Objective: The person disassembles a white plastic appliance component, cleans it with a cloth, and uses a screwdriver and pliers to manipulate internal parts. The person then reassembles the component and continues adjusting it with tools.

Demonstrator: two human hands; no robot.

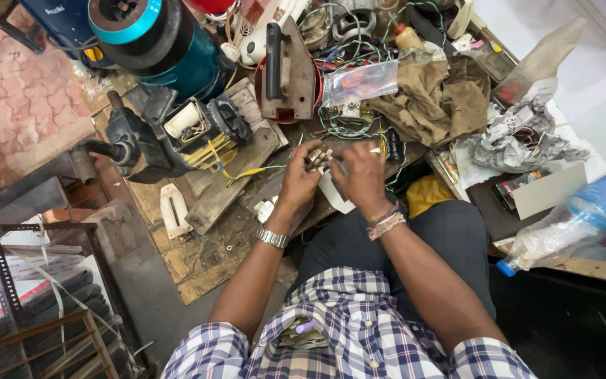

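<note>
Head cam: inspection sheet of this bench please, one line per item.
Surface: worn wooden bench, almost fully covered.
Job's things: small metal part held between both hands; detail too small to tell.
Clutter: upturned clothes iron, brown rag, crumpled paper, plastic bottle, clear bag.
Grippers: left hand and right hand both closed on the part.
Cables: yellow wires run from an opened motor unit; green wire tangle behind.
Surroundings: teal cylindrical appliance, red paved floor, metal rack.
</note>
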